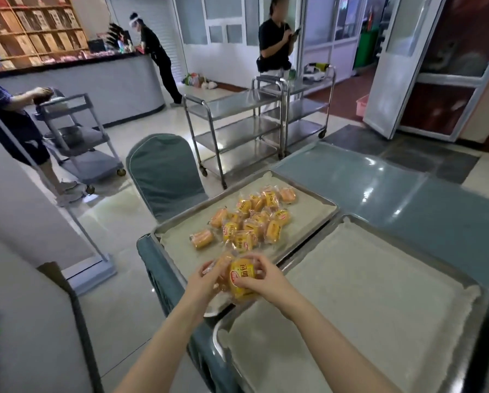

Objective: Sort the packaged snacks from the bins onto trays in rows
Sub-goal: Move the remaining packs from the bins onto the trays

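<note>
Several yellow packaged snacks lie in a loose heap on the paper-lined far tray. Both my hands hover over that tray's near corner. My right hand grips a yellow snack pack with red lettering. My left hand is closed on further orange snack packs pressed against the first one. A second paper-lined tray sits to the right, nearer me, with nothing on its paper.
The trays rest on a table with a blue-grey cloth. A covered chair stands beyond the table's left end. Two steel carts and a grey cart stand on the floor. Three people are in the background.
</note>
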